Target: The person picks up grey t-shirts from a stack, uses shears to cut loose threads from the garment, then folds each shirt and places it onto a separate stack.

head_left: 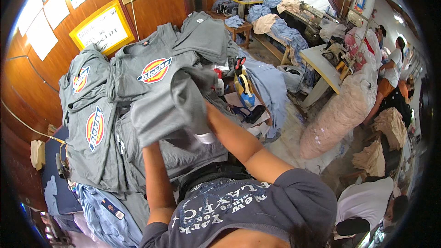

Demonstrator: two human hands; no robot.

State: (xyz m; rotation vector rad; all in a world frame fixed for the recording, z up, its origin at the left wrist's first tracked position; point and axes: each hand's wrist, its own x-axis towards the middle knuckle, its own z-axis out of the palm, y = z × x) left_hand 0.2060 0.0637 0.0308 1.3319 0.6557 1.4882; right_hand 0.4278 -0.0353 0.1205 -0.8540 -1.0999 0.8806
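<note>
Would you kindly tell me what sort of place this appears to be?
It looks like a garment workshop, probably a small sewing factory: there are piles of grey T-shirts, a sewing machine on a table, and a large clear plastic bag packed with beige cloth.

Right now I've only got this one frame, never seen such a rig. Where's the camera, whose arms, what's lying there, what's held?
No machine here: these are a person's bare arms. The picture comes from a head-worn fisheye camera looking down, so straight edges bend near the rim. The left forearm and right forearm reach up to a gray garment. It hides both hands, which appear to hold it up; it looks partly blurred. Around it lie gray shirts with colorful emblems, a folded gray stack and, lower left, a light-blue garment.
</note>
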